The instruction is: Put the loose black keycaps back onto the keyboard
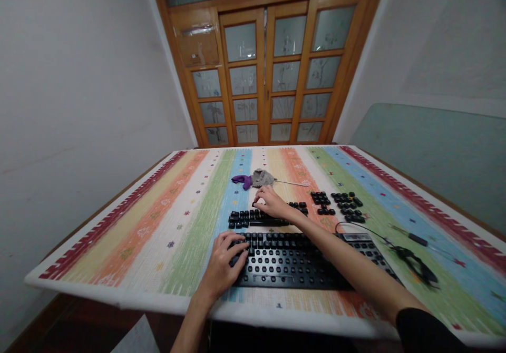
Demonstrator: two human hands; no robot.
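A black keyboard (276,261) lies near the table's front edge. Its upper rows carry keycaps, while most of the lower rows show bare switch stems. My left hand (223,266) rests at the keyboard's left end with fingers spread over its upper left keys. Beyond the keyboard, loose black keycaps (245,217) are laid out in rows, with a long spacebar keycap (269,223) in front of them. My right hand (271,203) reaches over these rows, thumb and fingertips pinched on what looks like a small dark keycap, mostly hidden by the fingers.
More loose keycaps (346,203) sit in groups to the right. A grey and purple cloth (261,177) lies behind, beside a thin metal rod (292,183). On the right are a coiled black cable (417,266) and a dark-handled screwdriver (418,239). A striped tablecloth (146,237) covers the table.
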